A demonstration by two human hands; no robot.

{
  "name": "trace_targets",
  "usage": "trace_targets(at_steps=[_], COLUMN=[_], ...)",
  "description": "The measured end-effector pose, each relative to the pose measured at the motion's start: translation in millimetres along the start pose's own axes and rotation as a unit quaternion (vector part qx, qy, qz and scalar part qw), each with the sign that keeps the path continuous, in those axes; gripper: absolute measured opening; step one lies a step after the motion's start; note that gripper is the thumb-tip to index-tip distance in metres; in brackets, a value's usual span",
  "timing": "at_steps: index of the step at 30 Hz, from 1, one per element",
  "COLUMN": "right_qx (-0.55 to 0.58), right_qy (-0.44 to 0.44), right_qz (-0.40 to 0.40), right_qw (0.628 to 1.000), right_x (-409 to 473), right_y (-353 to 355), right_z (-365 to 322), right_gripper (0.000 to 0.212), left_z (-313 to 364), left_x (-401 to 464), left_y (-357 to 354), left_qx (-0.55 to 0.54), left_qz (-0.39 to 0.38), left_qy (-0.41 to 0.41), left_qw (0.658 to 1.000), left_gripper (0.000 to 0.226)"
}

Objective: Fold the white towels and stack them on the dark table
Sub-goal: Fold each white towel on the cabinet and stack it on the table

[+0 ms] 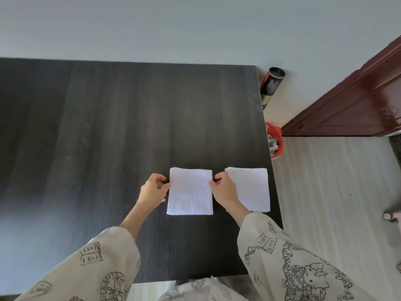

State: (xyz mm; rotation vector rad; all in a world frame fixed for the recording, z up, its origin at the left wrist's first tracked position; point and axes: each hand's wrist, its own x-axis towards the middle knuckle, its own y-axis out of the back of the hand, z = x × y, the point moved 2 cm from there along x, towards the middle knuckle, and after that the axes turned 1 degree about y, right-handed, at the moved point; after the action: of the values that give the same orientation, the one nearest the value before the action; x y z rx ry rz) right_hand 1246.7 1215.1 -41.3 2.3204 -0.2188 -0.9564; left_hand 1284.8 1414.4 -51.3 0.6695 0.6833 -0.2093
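- We see two folded white towels: the nearer towel [190, 191] at 5 o'clock on the dark surface [108, 131], the second towel [251, 187] just right.
- Our left hand [153, 189] and right hand [224, 189] pinch the nearer towel's side edges.

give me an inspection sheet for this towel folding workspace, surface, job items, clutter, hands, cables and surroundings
Surface: dark table, mostly bare.
Job's things: folded towel lies flat near the front; second towel, perhaps a stack, lies beside it on the right, apart.
Clutter: nothing seen on the table.
Hands: left hand pinches the folded towel's left edge; right hand pinches its right edge.
Cables: nothing seen.
Surroundings: dark tube and red bin on the floor past the table's right edge; brown door further right; pale wall behind.
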Motion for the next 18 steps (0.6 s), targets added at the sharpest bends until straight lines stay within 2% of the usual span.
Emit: trace_targets(at_steps=[3, 6, 12, 15, 18], right_qx=[0.029, 0.068, 0.204, 0.270, 0.335], right_qy=[0.015, 0.025, 0.024, 0.023, 0.020], right_qz=[0.016, 0.019, 0.067, 0.100, 0.130], right_qw=[0.999, 0.997, 0.976, 0.957, 0.933], right_x=[-11.7, -28.5, -75.3, -116.2, -171.0], right_y=[12.2, 32.8, 96.9, 143.1, 190.5], right_z=[3.5, 11.7, 81.4, 139.3, 208.3], right_gripper=[0.027, 0.027, 0.022, 0.010, 0.014], left_z=[5.5, 29.0, 77.0, 98.4, 114.7], left_x=[-15.6, -45.6, -109.7, -156.7, -211.0], left_y=[2.2, -6.0, -80.2, -134.4, -196.1], left_qx=[0.027, 0.014, 0.054, 0.106, 0.132], left_qz=[0.068, 0.102, -0.041, -0.100, -0.169], left_qy=[-0.037, -0.118, -0.221, -0.289, -0.339], left_qw=[0.997, 0.988, 0.973, 0.946, 0.916], left_gripper=[0.030, 0.027, 0.024, 0.026, 0.024])
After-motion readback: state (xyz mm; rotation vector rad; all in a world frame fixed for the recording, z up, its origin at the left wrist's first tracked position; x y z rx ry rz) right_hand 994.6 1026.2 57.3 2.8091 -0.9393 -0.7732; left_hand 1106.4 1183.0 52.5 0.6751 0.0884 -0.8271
